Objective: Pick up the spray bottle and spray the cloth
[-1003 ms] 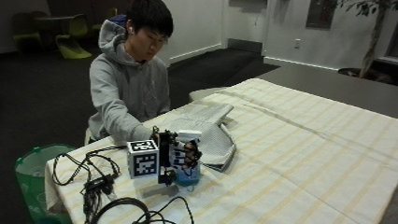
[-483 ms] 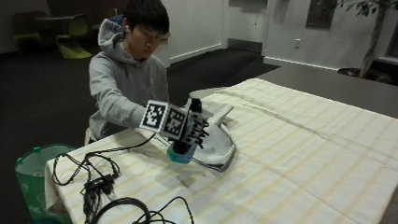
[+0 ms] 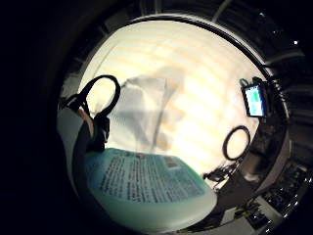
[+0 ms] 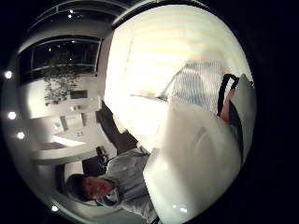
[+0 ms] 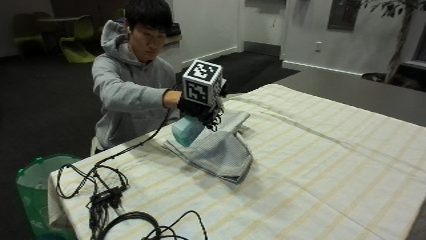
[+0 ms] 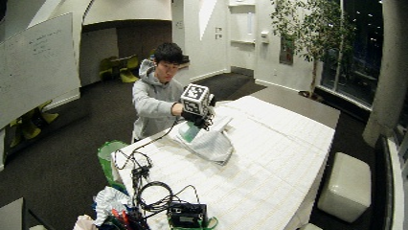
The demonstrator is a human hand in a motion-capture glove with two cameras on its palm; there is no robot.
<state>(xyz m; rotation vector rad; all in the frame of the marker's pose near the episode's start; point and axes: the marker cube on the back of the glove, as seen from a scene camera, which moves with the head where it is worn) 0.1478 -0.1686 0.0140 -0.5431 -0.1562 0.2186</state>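
Here, the gloved hand [image 5: 194,107] grips the bottle [image 5: 187,130] above the cloth [image 5: 219,150]; aimed off, the spray may wet the tablecloth [image 5: 319,165] instead.

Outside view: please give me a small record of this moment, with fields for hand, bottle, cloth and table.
hand: gloved right hand grips the pale blue-green plastic spray bottle
bottle: lifted off the table, tilted, above the cloth's near edge
cloth: grey folded cloth, lying on the table under the bottle
table: covered with a cream striped tablecloth; black cables at its near corner
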